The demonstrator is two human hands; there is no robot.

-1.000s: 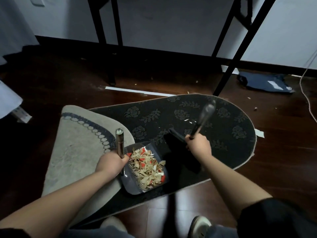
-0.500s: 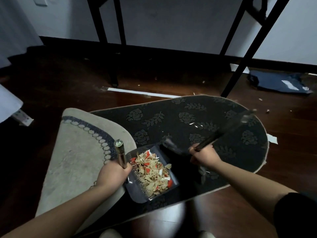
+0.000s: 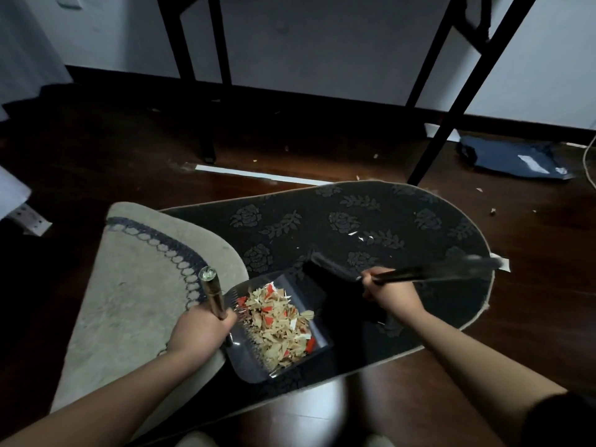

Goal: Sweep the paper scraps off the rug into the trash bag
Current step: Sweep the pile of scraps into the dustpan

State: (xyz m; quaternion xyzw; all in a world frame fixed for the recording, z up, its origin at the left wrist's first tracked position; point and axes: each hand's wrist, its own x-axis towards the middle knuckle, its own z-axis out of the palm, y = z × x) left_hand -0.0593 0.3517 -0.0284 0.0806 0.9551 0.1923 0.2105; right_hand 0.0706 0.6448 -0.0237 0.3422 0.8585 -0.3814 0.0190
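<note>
Sweeping: nearly done, I'd judge.
Dark rug (image 3: pixel 371 221): centre frame — few white scraps (image 3: pixel 361 236) left.
Dustpan (image 3: pixel 258 362): lower centre, heaped; left hand (image 3: pixel 200 330) clenches its handle — tipping would spill.
Brush (image 3: pixel 335 269): right hand (image 3: pixel 392 296) grips it.
Trash bag: unseen.

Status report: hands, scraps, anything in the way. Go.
Left hand gripping dustpan handle, right hand gripping brush. Pan loaded with scraps; few white bits left on dark rug. Nothing blocking.
</note>
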